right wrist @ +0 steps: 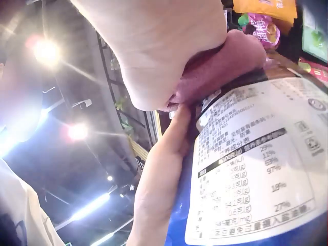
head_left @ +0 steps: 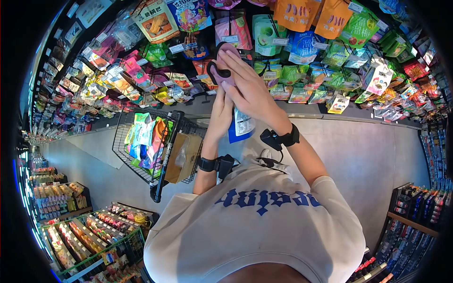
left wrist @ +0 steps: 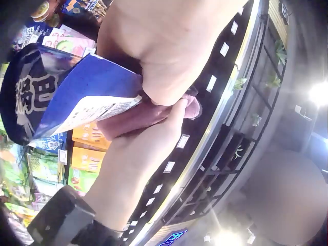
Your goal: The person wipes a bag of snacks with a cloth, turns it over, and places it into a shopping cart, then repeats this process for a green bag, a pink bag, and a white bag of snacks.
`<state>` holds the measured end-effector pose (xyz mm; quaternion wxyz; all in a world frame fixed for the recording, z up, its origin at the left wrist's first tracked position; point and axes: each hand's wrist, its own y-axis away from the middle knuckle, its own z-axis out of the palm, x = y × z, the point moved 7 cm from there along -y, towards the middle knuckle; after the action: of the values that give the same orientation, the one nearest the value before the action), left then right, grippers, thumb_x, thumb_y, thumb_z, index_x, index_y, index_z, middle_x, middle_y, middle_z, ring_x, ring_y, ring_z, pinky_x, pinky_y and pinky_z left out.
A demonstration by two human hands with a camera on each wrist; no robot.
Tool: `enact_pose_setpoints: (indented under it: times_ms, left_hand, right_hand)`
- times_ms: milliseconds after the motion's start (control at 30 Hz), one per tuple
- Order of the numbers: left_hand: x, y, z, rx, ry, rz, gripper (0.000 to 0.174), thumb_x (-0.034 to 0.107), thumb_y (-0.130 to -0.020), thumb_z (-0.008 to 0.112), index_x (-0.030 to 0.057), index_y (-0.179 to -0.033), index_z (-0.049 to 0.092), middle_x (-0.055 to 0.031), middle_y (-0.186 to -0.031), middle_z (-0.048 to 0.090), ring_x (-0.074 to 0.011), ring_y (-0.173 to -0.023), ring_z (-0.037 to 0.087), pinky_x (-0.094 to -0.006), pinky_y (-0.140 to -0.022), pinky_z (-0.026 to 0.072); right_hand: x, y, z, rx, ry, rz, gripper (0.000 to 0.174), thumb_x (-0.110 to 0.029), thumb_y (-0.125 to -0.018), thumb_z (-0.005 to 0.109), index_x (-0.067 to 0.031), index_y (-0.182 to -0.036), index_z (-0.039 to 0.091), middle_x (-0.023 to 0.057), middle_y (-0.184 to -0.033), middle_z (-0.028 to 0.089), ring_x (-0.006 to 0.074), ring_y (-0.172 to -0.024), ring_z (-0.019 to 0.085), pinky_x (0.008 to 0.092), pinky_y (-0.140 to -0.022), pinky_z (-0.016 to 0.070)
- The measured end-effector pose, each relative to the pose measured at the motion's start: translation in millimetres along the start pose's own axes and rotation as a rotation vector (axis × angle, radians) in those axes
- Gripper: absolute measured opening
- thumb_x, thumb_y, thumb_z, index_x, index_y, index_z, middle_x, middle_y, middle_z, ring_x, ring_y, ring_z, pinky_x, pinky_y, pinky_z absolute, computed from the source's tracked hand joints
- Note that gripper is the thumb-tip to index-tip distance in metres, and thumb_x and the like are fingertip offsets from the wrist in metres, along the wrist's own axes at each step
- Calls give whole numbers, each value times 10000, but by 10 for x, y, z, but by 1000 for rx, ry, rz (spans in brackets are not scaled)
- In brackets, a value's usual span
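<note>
We take this as a mid-handling step: above and to the right of the shopping cart (head_left: 158, 141), both hands are raised in front of the hanging snacks (head_left: 306, 61), and the blue packet (head_left: 241, 126) dangles from them with its white label facing us. The left hand (head_left: 221, 113) seems to pinch the packet's top edge together with a pink piece (head_left: 226, 51). The right hand (head_left: 250, 89) lies over that piece with its fingers nearly straight, pressing rather than clutching. In our judgement, any next move calls for the left pinch to hold firm while the right palm lifts off. The left fingers are hidden behind the packet, and both wrist views are crowded and blurred. We cannot tell what the pink piece is, nor whether its black loop is attached.
</note>
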<state>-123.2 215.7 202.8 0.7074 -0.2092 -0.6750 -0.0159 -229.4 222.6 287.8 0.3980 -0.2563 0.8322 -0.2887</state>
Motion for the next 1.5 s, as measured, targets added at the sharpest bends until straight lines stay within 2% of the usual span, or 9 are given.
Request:
enact_pose_setpoints:
  times_ms: [133, 333, 500, 733, 867, 933, 1133, 1267, 1500]
  left_hand:
    - [-84, 8, -19, -16, -94, -77, 556, 226, -1066, 382, -11, -1533, 194, -171, -1535, 329, -209, -1397, 316, -307, -1138, 230]
    - [500, 3, 79, 90, -46, 100, 561, 278, -1075, 351, 63, -1560, 168, -120, -1580, 248, -192, -1399, 304, -318, -1144, 238]
    - [230, -84, -157, 247, 25, 127, 589, 297, -1075, 350, 83, -1569, 110, -132, -1546, 293, -210, -1386, 329, -330, -1142, 257]
    - [140, 17, -122, 193, 180, -51, 539, 289, -1076, 370, 33, -1531, 241, -113, -1462, 408, -158, -1268, 452, -297, -1058, 373]
    - [155, 46, -106, 204, 313, -57, 565, 297, -1070, 393, 24, -1535, 222, -107, -1448, 423, -157, -1241, 475, -297, -1045, 387]
    - [155, 60, -161, 331, 431, -63, 580, 299, -1066, 408, 28, -1539, 209, -104, -1441, 429, -158, -1214, 493, -300, -1026, 405]
    - [253, 29, -400, 467, 317, -7, 577, 334, -1062, 412, 40, -1531, 247, -105, -1453, 422, -172, -1245, 471, -305, -1039, 387]
    - [164, 30, -380, 520, 354, -21, 584, 354, -1060, 410, 42, -1529, 254, -107, -1464, 413, -181, -1272, 458, -313, -1064, 366]
    - [-45, 51, -417, 529, 486, -50, 590, 368, -1034, 456, 74, -1518, 291, -81, -1443, 443, -205, -1295, 456, -335, -1095, 333]
  right_hand:
    - [275, 31, 30, 35, 37, -45, 397, -219, -973, 502, 26, -1284, 533, 195, -1346, 529, 346, -1276, 487, 402, -1061, 386]
    - [854, 244, 96, 32, -470, 609, 377, -269, -1055, 361, -42, -1332, 481, 121, -1188, 559, 193, -928, 565, 312, -866, 460]
    - [158, 290, 146, -7, -118, 75, 418, -222, -984, 480, -16, -1347, 510, 238, -1482, 395, 386, -1414, 325, 436, -1143, 282]
    - [367, 214, 36, 80, 7, 106, 348, -160, -965, 481, 12, -1259, 552, 184, -1455, 448, 353, -1401, 356, 412, -1150, 287]
    - [755, 212, -7, 163, -324, 375, 334, -190, -1039, 378, -63, -1305, 535, 113, -1057, 539, 228, -964, 582, 335, -945, 440]
    - [610, 253, -25, 144, -237, 329, 368, -208, -1052, 362, -74, -1381, 456, 66, -936, 469, 144, -792, 510, 300, -832, 462]
    - [502, 675, 402, -50, -423, 474, 394, -190, -1029, 362, -84, -1407, 401, 198, -1112, 551, 325, -1082, 565, 388, -955, 418]
    - [150, 568, 392, -26, -264, 263, 420, -196, -993, 433, -60, -1390, 431, 284, -1441, 409, 380, -1394, 353, 420, -1133, 291]
    - [-219, 307, 391, -152, 68, -21, 426, -253, -952, 534, 73, -1224, 571, 148, -1484, 433, 313, -1419, 330, 447, -1150, 268]
